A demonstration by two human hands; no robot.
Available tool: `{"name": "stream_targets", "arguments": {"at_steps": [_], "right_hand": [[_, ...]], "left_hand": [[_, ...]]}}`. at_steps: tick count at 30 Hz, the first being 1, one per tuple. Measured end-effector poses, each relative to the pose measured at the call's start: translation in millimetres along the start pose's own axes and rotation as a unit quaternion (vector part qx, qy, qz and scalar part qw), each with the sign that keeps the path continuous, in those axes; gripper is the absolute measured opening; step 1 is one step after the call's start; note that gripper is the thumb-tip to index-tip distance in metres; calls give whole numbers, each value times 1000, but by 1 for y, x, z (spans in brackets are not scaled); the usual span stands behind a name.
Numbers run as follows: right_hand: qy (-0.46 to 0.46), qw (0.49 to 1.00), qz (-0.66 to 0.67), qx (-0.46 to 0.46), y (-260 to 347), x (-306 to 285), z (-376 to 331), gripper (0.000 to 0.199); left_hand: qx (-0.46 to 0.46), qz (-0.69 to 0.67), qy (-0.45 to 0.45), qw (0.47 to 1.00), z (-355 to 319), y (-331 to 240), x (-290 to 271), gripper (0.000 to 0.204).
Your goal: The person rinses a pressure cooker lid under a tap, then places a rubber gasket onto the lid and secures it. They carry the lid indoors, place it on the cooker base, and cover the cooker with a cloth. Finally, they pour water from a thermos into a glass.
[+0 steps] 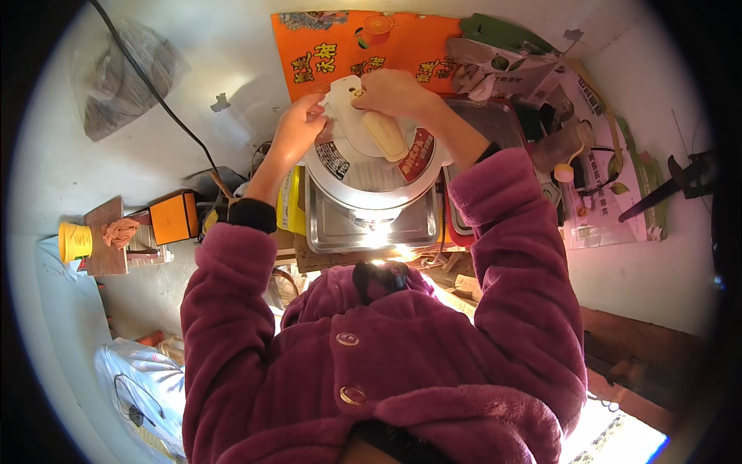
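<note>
A round white rice cooker (369, 193) stands in front of me, its beige lid handle (384, 137) on top and dark and red labels along the front of its lid. My right hand (398, 94) is over the back of the lid. Its fingers are pinched at a small yellowish part by the white back piece (345, 97), and what they grip is too small to name. At the left edge of that piece is my left hand (297, 129), its fingers bent and slightly apart. I cannot tell whether they touch it.
Under the cooker lies a metal tray (332, 232). Orange printed cardboard (325, 50) leans on the wall behind. At the right are a clear bottle with an orange cap (565, 172) and printed cardboard. A yellow tub (75, 242) and an orange box (173, 219) sit at the left.
</note>
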State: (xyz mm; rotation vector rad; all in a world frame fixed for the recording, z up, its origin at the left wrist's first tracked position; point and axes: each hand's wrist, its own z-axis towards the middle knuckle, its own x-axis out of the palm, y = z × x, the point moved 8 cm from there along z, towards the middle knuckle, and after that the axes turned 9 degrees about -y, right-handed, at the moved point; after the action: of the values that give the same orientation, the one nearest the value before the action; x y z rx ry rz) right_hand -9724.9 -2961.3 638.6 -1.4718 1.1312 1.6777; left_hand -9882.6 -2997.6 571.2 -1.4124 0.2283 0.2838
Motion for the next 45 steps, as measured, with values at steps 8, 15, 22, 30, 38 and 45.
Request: {"name": "stream_targets", "arguments": {"at_steps": [8,15,22,30,38,45], "right_hand": [[1,988,-153,-31,22,1,5,35],[-39,991,-26,-126,33,-5,4,22],[121,954,32,-274,49,1,1,19],[-42,995,18,-90,23,0,26,23],[-98,949,-266,-138,71,28,9,25],[-169,964,-134,-155,83,49,-35,34]], "left_hand": [[-70,-221,-109,967,-90,24,-25,29],[-174,-165,-189,952,-214,68,-40,27],[-299,-183,-213,912,-314,92,-41,29],[-295,-126,-232,918,-377,110,-64,27],[-278,-21,-293,914,-469,118,-106,27],[-305,30,-374,875,-597,123,-150,27]]}}
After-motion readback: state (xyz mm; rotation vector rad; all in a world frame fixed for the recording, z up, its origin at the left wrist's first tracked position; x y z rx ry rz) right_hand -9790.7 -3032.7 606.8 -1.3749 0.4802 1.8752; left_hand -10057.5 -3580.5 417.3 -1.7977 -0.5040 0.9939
